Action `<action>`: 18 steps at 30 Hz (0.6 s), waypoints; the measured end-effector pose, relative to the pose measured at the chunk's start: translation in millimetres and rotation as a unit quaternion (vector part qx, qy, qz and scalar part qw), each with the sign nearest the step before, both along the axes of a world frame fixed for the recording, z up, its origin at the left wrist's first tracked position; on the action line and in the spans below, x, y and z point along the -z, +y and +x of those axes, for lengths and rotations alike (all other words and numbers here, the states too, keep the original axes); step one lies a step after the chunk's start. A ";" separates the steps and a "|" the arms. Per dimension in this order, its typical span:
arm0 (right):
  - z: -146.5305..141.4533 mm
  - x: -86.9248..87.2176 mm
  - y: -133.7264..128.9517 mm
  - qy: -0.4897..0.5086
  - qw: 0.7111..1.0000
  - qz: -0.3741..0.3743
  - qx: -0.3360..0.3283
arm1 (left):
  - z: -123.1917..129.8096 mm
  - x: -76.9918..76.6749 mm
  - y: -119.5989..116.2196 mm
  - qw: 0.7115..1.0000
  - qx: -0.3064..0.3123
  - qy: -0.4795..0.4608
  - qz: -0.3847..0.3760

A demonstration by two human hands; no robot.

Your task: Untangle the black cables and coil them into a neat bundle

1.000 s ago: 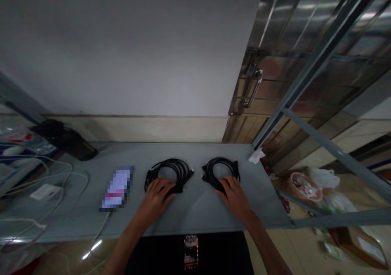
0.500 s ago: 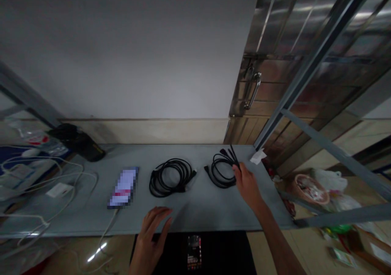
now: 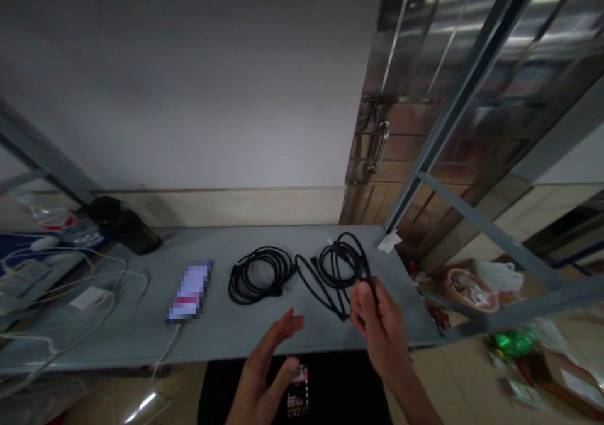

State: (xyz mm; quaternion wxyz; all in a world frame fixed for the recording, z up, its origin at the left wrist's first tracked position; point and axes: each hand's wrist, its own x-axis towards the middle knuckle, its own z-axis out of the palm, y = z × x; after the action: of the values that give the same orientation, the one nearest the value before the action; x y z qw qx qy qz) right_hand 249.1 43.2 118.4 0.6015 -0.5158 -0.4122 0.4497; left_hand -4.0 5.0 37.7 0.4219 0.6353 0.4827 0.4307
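A coiled black cable (image 3: 261, 275) lies near the middle of the grey table (image 3: 212, 343). To its right is a second black cable (image 3: 338, 264), partly coiled, with a loop spread out toward the first coil. My right hand (image 3: 380, 324) is closed around part of this second cable at the coil's lower right. My left hand (image 3: 274, 365) hovers over the table's front edge, below the first coil, thumb and fingers apart and holding nothing.
On the left are a phone (image 3: 190, 291) on a white cable, a white adapter (image 3: 92, 297), a black bottle (image 3: 127, 226) and a plastic bottle (image 3: 63, 220). White paper (image 3: 389, 242) lies by the right metal post (image 3: 425, 160). A basket (image 3: 472, 289) stands beyond the table.
My right hand has moved down and toward me, pulling part of the right cable out of its coil. My left hand has shifted right and slightly changed its angle, still open.
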 end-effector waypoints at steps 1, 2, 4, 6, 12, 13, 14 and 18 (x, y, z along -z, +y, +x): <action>-7.3 11.7 -4.3 0.006 1.000 -0.016 -0.022 | 5.3 -5.5 -1.1 0.999 0.014 -0.026 -0.017; -14.0 23.9 -8.3 0.007 0.999 -0.030 -0.038 | 10.4 -11.0 -1.1 0.998 0.024 -0.052 -0.035; -25.5 47.7 -16.2 -0.014 0.996 -0.051 -0.074 | 20.2 -20.9 1.6 0.992 0.032 -0.097 -0.072; -34.0 67.0 -25.3 -0.053 0.992 -0.061 -0.097 | 28.9 -26.0 6.3 0.986 0.029 -0.125 -0.106; -41.5 82.3 -48.4 -0.111 0.988 -0.038 -0.105 | 45.0 -6.5 13.8 0.976 -0.036 -0.162 -0.138; -40.7 79.9 -50.0 -0.109 0.986 -0.036 -0.122 | 45.8 -3.7 13.8 0.974 -0.046 -0.170 -0.140; -39.6 77.2 -50.9 -0.107 0.984 -0.036 -0.137 | 45.8 -2.7 13.5 0.973 -0.051 -0.175 -0.143; -32.3 70.1 -50.4 -0.098 0.986 -0.047 -0.129 | 37.6 -15.0 12.3 0.969 -0.069 -0.180 -0.153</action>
State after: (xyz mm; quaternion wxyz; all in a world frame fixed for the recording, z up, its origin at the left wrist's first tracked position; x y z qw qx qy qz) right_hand 216.9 -7.2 48.2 0.4703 -0.5279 -0.5101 0.4898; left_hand 33.6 17.3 52.7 0.5633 0.4401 0.5021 0.4868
